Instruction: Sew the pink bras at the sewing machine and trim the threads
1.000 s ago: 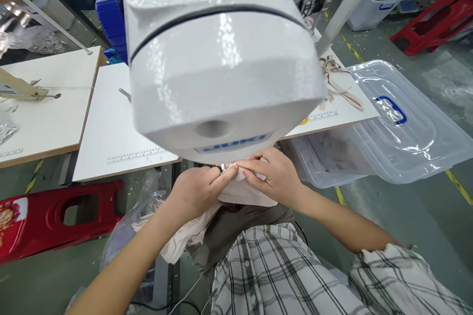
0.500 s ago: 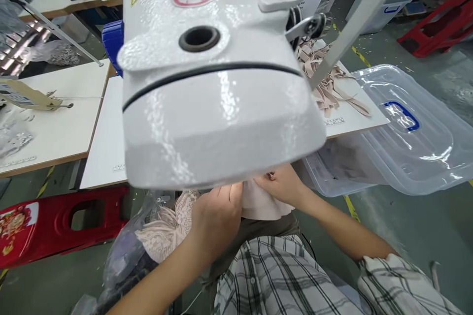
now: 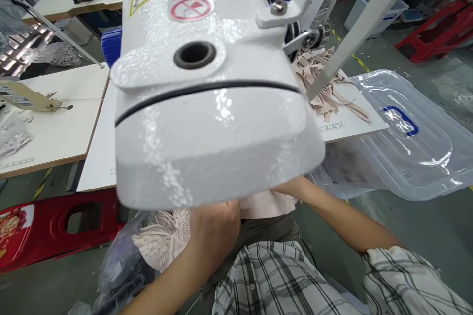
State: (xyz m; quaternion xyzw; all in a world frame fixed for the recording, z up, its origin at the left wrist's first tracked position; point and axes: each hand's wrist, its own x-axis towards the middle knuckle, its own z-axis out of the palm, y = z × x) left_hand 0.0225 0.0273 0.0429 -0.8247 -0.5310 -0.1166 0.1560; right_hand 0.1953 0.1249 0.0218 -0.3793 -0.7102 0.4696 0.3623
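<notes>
The white sewing machine head [image 3: 207,123] fills the middle of the view and covers the work area. My left hand [image 3: 214,226] reaches up under its lower edge; only the back of the hand shows and the fingers are hidden. My right forearm comes in from the right, and only the wrist end of my right hand [image 3: 291,186] shows before it goes under the machine. A pale pink fabric piece [image 3: 266,204] hangs between the two hands. Pink lace fabric [image 3: 162,236] lies below my left hand over a plastic bag.
The white sewing table [image 3: 99,157] carries a heap of beige straps [image 3: 321,83] at the right. A clear plastic bin with a blue-handled lid [image 3: 406,133] stands right of it. A red stool [image 3: 55,226] lies on the floor at the left, beside another table [image 3: 55,128].
The view has tilted, so the machine head now covers both hands' fingers, which pinched the pink fabric a second ago. The lace fabric has come into sight on the left.
</notes>
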